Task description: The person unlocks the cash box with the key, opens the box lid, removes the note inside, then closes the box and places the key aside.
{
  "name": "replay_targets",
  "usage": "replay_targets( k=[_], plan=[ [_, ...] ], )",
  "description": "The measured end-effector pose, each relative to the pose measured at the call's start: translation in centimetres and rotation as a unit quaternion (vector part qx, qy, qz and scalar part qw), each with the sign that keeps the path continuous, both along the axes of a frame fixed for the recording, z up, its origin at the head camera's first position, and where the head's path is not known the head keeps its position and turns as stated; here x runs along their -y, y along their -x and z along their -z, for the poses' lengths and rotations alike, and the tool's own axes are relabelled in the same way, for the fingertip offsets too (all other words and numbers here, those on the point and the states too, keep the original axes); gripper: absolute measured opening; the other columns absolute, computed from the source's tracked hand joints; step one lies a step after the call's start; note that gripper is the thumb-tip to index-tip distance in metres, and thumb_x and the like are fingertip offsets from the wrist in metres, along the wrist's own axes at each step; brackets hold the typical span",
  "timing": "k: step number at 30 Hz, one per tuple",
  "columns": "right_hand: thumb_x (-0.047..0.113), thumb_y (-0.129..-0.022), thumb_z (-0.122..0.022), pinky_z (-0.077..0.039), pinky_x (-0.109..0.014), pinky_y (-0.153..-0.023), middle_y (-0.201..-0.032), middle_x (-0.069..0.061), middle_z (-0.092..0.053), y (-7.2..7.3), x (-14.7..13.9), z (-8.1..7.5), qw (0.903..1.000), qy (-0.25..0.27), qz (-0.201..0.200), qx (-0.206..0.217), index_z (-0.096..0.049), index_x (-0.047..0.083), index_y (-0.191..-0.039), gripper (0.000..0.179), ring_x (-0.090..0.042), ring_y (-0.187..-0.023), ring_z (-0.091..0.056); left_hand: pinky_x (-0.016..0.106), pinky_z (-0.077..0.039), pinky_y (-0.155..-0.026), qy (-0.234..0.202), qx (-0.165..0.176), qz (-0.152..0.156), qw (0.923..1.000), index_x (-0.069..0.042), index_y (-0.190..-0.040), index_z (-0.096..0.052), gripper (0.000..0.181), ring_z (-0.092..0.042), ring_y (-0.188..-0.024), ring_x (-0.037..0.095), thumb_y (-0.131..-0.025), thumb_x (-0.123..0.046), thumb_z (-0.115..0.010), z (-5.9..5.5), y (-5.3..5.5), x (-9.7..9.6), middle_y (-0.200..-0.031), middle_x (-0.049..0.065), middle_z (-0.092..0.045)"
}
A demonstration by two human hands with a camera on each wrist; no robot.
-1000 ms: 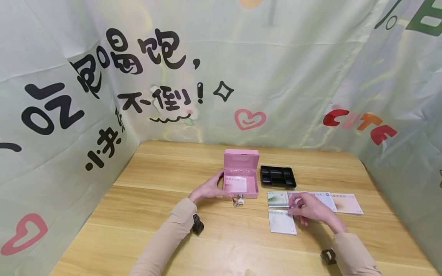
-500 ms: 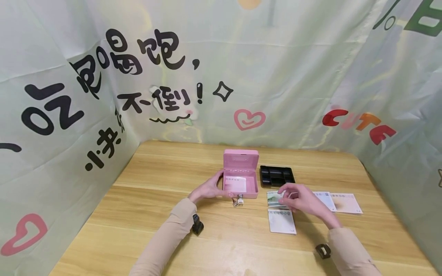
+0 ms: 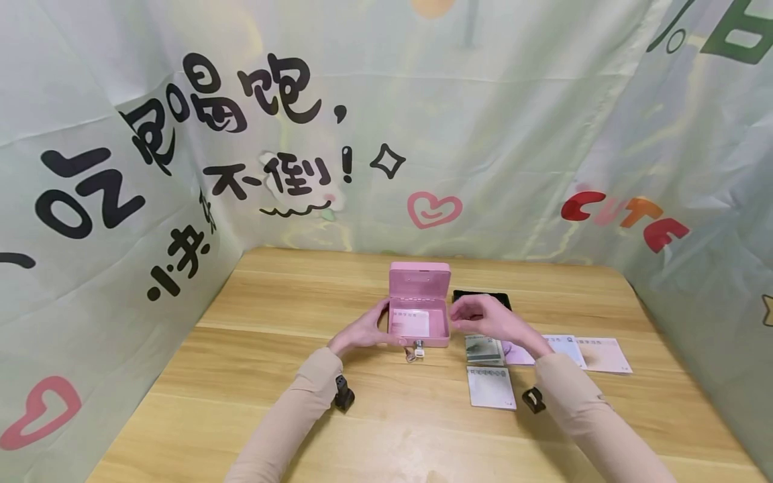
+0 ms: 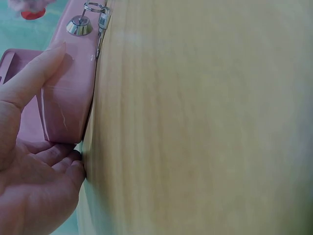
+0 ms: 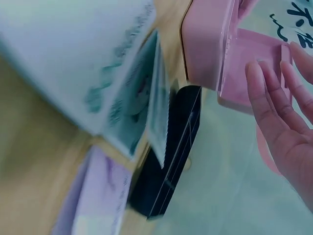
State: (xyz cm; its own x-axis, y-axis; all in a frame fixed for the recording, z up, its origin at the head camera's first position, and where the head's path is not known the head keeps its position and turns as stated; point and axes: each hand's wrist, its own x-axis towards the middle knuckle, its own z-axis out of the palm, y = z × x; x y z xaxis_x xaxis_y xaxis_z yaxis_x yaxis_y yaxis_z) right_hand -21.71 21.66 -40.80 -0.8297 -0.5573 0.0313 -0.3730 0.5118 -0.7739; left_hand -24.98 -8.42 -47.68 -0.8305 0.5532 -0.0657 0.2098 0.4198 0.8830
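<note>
My left hand [image 3: 365, 329] grips the left front corner of the open pink cash box [image 3: 443, 339]. In the left wrist view, the thumb presses its front beside the lock [image 4: 79, 25], while the other fingers lie against its side. A pink banknote [image 3: 412, 323] lies inside. My right hand [image 3: 486, 316] hovers at the box's right side, above the black tray [image 3: 464, 294]; its fingers [image 5: 266, 105] look loosely extended in the right wrist view, with nothing seen between them. Green banknotes [image 3: 483, 351] lie below that hand, one edge raised in the right wrist view.
Purple [image 3: 518, 353], blue [image 3: 564, 350] and pinkish-tan banknotes [image 3: 604, 354] continue the row to the right. A pale stack of banknotes [image 3: 492, 389] lies in front. Keys [image 3: 410, 354] hang from the box's lock. A printed cloth [image 3: 513, 147] encloses the wooden table [image 3: 290, 302].
My right hand has moved left and away from me, from the row of banknotes over the green ones to beside the box. My left hand stays on the box.
</note>
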Motion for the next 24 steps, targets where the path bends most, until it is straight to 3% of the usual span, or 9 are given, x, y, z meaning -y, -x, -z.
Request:
replay_targets(
  k=[5, 10, 15, 19, 24],
  plan=[
    [0.008, -0.093, -0.069, -0.059, -0.031, -0.09, -0.11, -0.023, -0.073, 1.5, 2.0, -0.2, 0.9997, -0.022, -0.007, 0.012, -0.066, -0.007, -0.113, 0.024, -0.027, -0.102, -0.07, 0.066, -0.02, -0.124, 0.014, 0.006, -0.01, 0.9998, -0.01, -0.162, -0.014, 0.114, -0.021, -0.154, 0.043, -0.076, -0.024, -0.087, 0.0, 0.0, 0.1, -0.167, 0.022, -0.02],
    [0.01, -0.092, -0.071, -0.058, -0.039, -0.093, -0.11, -0.018, -0.073, 2.8, 3.9, 0.0, 0.9988, -0.043, -0.011, 0.022, -0.067, -0.003, -0.112, 0.024, -0.023, -0.101, -0.069, 0.068, -0.021, -0.123, 0.011, 0.012, -0.014, 0.9998, -0.012, -0.162, -0.014, 0.113, -0.023, -0.153, 0.043, -0.076, -0.025, -0.087, 0.0, 0.0, 0.1, -0.167, 0.022, -0.021],
    [0.008, -0.091, -0.071, -0.059, -0.039, -0.095, -0.108, -0.016, -0.074, 4.3, 5.1, 1.0, 0.9974, -0.036, -0.004, 0.062, -0.068, -0.003, -0.11, 0.022, -0.024, -0.103, -0.07, 0.068, -0.021, -0.123, 0.007, 0.01, -0.011, 0.9999, -0.011, -0.162, -0.013, 0.113, -0.023, -0.153, 0.043, -0.077, -0.024, -0.087, 0.1, -0.1, 0.1, -0.167, 0.022, -0.02],
    [0.005, -0.091, -0.071, -0.06, -0.039, -0.096, -0.111, -0.021, -0.073, 5.1, 5.5, 1.6, 0.995, -0.022, -0.017, 0.096, -0.067, -0.007, -0.113, 0.025, -0.03, -0.107, -0.07, 0.068, -0.022, -0.123, 0.004, 0.006, -0.003, 1.0, -0.011, -0.162, -0.013, 0.113, -0.024, -0.153, 0.043, -0.077, -0.023, -0.086, 0.2, -0.1, 0.0, -0.167, 0.022, -0.022],
    [0.005, -0.089, -0.073, -0.059, -0.039, -0.099, -0.114, -0.022, -0.072, 5.6, 5.9, 1.9, 0.9943, -0.029, -0.025, 0.1, -0.066, -0.007, -0.113, 0.028, -0.032, -0.11, -0.069, 0.065, -0.022, -0.124, 0.001, 0.002, 0.0, 1.0, -0.012, -0.162, -0.014, 0.112, -0.026, -0.152, 0.041, -0.077, -0.023, -0.087, 0.2, 0.1, 0.0, -0.166, 0.02, -0.024]
  ],
)
